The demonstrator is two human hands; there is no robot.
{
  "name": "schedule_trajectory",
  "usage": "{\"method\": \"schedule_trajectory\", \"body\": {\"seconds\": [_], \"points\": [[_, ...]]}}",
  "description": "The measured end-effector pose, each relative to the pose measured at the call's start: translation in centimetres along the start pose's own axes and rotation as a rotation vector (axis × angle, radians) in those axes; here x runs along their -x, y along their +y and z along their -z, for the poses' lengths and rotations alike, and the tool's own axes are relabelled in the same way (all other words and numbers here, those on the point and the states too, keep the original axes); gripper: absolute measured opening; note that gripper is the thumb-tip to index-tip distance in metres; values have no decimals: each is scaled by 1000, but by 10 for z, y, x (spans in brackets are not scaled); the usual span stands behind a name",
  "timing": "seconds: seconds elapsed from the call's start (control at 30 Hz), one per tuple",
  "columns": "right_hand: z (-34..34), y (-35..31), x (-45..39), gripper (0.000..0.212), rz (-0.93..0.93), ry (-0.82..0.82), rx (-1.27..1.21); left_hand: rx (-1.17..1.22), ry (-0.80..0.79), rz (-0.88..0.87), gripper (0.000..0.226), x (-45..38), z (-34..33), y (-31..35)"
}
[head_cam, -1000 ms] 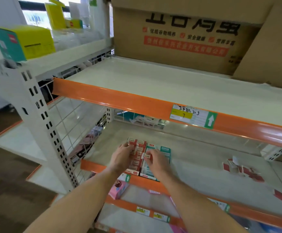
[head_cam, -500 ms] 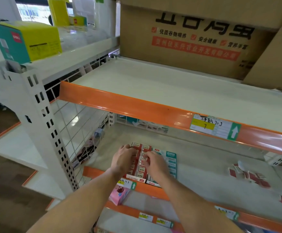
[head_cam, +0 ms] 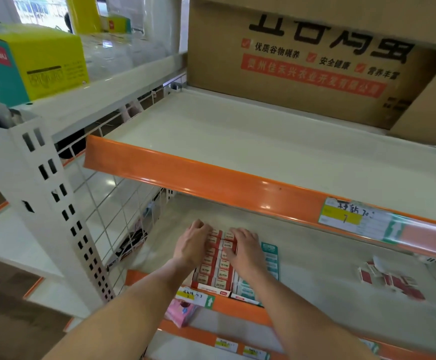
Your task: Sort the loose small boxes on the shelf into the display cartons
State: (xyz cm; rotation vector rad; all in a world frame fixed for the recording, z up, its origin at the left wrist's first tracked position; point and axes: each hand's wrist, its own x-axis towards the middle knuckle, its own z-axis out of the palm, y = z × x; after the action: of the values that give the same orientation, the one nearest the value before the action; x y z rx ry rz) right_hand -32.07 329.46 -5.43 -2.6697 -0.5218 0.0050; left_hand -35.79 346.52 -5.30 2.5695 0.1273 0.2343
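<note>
- Left hand (head_cam: 192,246) rests with curled fingers on the red-and-white display carton (head_cam: 213,270) at the cream shelf (head_cam: 315,276) front.
- Right hand (head_cam: 245,252) pinches a small red-and-white box (head_cam: 229,246) above it.
- Loose red boxes (head_cam: 391,280) lie well apart, to the right.

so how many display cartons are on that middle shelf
2, side by side at the shelf's front edge: a red carton under both hands, and a teal carton touching its right side, partly hidden by the right arm.
</note>
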Motion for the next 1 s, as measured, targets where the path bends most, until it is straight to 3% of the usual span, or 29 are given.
{"method": "schedule_trajectory", "body": {"seconds": [0.47,0.7,1.0], "points": [[-3,5,-2,50,12,20,-66,-48,-30,-47,25,-4,2,7],[11,33,13,37,-30,76,-72,-33,-18,-76,24,-2,-10,44],[41,98,43,37,-114,65,-66,-107,-120,-152,27,2,-55,108]]}}
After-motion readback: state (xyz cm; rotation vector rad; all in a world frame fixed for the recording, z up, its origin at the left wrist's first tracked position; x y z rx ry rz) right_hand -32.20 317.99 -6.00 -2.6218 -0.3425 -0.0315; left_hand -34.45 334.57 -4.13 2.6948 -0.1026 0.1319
